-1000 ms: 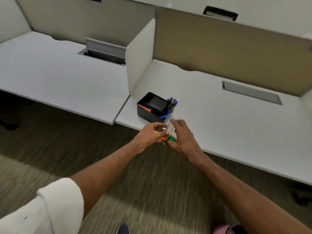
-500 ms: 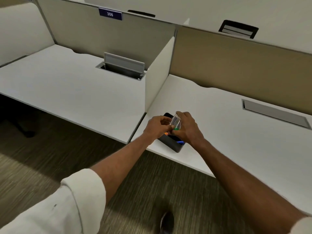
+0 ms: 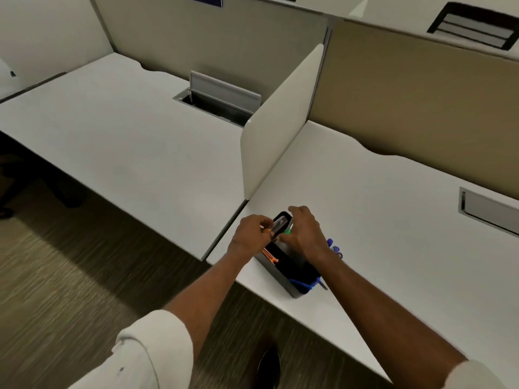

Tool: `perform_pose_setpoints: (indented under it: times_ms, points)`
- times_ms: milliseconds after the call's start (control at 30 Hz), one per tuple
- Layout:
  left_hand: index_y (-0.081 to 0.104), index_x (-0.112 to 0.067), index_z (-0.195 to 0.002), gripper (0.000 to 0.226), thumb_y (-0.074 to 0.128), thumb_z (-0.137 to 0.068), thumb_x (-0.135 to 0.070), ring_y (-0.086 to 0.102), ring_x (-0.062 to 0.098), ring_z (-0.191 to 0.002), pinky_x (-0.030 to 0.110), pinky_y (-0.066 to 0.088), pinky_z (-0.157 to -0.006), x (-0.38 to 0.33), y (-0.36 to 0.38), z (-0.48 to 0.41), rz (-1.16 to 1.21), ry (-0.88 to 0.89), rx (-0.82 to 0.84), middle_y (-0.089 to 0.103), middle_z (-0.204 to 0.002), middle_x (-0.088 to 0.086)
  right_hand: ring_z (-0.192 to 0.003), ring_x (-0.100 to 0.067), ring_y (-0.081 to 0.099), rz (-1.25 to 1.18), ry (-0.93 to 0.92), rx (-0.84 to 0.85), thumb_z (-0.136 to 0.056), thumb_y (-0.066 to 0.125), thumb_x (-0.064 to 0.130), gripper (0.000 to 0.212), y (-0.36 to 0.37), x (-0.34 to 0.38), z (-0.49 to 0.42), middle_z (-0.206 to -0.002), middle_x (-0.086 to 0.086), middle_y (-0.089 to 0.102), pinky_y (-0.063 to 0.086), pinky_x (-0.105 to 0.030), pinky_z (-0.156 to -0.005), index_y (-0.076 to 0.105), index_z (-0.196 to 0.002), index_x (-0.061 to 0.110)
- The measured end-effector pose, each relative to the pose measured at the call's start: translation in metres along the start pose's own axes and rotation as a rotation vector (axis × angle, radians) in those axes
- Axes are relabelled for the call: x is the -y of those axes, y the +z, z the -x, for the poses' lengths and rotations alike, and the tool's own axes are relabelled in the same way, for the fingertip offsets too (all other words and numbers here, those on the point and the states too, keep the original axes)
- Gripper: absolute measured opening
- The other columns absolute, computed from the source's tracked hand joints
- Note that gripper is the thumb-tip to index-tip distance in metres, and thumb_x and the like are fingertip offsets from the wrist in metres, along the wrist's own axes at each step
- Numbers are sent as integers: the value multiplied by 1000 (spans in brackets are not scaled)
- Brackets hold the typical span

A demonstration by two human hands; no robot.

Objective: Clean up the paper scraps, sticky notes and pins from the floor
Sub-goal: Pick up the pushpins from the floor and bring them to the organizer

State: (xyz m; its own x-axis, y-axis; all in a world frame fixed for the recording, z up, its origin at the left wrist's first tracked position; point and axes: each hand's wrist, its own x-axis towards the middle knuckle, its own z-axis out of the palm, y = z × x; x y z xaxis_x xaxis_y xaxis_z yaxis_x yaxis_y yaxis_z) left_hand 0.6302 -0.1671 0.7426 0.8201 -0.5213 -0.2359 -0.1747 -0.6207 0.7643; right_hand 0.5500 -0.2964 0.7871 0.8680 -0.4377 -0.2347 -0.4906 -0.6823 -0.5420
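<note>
A small clear plastic box (image 3: 280, 225) with orange and green bits showing at its lower end is held between both hands, right above a black desk organiser (image 3: 286, 273) on the white desk (image 3: 393, 220). My left hand (image 3: 250, 234) pinches the box's left side. My right hand (image 3: 304, 231) grips its right side. The organiser holds orange items (image 3: 268, 255) on its left and blue pens (image 3: 304, 284) at its near end. What is inside the clear box is too small to tell.
A white divider panel (image 3: 276, 122) splits the two desks. An open cable hatch (image 3: 216, 99) sits on the left desk, a closed one (image 3: 488, 209) on the right. Brown carpet (image 3: 70, 276) lies below, with my dark shoe (image 3: 269, 363) on it.
Both hands have carried the clear box from the desk's front edge forward until it is over the organiser. The view has come closer to the desk.
</note>
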Motion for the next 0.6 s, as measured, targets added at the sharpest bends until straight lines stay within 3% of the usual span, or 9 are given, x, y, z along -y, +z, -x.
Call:
perform_pose_setpoints:
  times_ms: [267, 433, 600]
  points:
    - [69, -15, -118, 26, 62, -94, -13, 64, 16, -95, 30, 55, -84, 6, 18, -20, -176, 71, 2, 66, -111, 3, -124, -28, 53, 26, -36, 106, -77, 78, 15, 74, -5, -19, -38, -143, -9, 42, 44, -32, -100, 44, -143, 12]
    - [66, -18, -120, 28, 67, -92, -16, 64, 16, -98, 35, 56, -87, 11, 20, -25, -182, 99, -5, 64, -110, 1, -133, -29, 46, 29, -41, 178, -77, 82, 23, 86, 1, -17, -45, -146, -10, 41, 42, -38, -107, 35, -149, 15]
    - [65, -18, -122, 28, 65, -94, -20, 62, 10, -101, 28, 54, -90, 19, 11, -21, -156, 104, -64, 66, -114, 0, -126, -30, 51, 26, -18, 162, -74, 83, 38, 90, 16, -18, -45, -137, -10, 49, 48, -41, -101, 35, -146, 14]
